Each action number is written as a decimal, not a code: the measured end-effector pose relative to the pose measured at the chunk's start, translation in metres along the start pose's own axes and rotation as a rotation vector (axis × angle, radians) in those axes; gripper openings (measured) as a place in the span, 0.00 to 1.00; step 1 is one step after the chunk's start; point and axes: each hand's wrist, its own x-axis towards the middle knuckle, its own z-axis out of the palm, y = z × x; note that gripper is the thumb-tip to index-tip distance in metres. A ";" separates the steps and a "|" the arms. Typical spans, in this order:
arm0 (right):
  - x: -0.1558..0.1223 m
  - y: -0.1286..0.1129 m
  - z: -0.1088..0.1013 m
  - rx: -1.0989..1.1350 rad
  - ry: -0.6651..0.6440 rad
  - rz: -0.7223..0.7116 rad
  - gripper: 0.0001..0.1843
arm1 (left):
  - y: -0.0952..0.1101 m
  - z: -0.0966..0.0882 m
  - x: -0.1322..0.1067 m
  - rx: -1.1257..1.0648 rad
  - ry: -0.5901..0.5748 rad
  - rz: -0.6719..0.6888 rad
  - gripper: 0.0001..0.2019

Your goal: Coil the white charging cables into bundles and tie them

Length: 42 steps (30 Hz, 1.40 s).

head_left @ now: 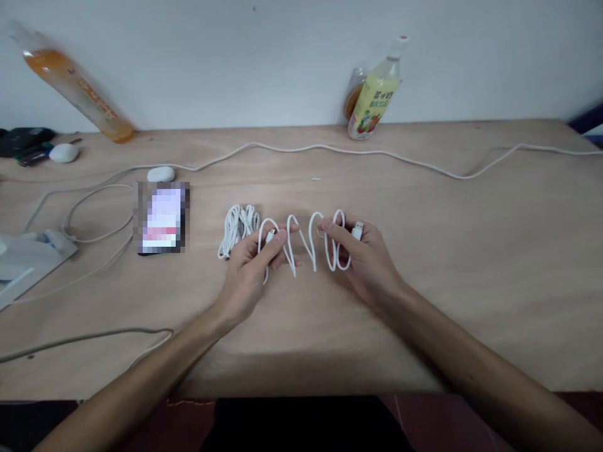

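A white USB cable (312, 251) is stretched in loose spiral loops between my two hands, above the table. My left hand (252, 263) pinches its left end, with a small metal-tipped plug showing by the thumb. My right hand (365, 254) grips the loops at the other end, and a white USB-A plug (358, 230) sticks up beside the fingers. Just behind my left hand lies a bundle of coiled white cables (232, 229), partly hidden by that hand.
A phone (163, 220) and a white earbud case (161, 174) lie to the left. A long white cord (320, 147) crosses the table's back. An orange drink bottle (80, 94) and a yellow-green drink bottle (374, 100) lean against the wall. A white box-like object (32, 263) sits at far left.
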 end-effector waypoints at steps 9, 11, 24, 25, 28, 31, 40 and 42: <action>0.001 0.003 -0.001 0.098 -0.078 0.110 0.27 | -0.003 -0.001 0.001 -0.169 0.001 -0.122 0.10; 0.001 0.006 -0.002 0.106 -0.114 0.126 0.26 | -0.004 -0.002 0.000 -0.178 0.029 -0.120 0.09; -0.001 0.003 -0.001 0.085 -0.104 0.057 0.30 | -0.007 -0.002 -0.004 0.096 -0.003 0.118 0.19; -0.001 0.004 -0.001 0.076 -0.099 0.040 0.30 | -0.007 -0.003 -0.004 0.143 0.003 0.142 0.21; 0.000 0.007 -0.002 -0.001 -0.064 -0.045 0.29 | -0.003 -0.005 -0.005 0.253 0.026 0.184 0.21; 0.002 0.012 -0.002 -0.061 -0.051 -0.139 0.28 | 0.001 -0.004 -0.005 0.307 0.034 0.187 0.23; -0.003 0.020 0.006 0.105 -0.220 -0.027 0.28 | -0.001 -0.004 -0.005 0.281 -0.056 0.162 0.26; -0.004 0.021 0.007 0.131 -0.240 -0.004 0.28 | -0.001 -0.002 -0.004 0.233 -0.038 0.132 0.24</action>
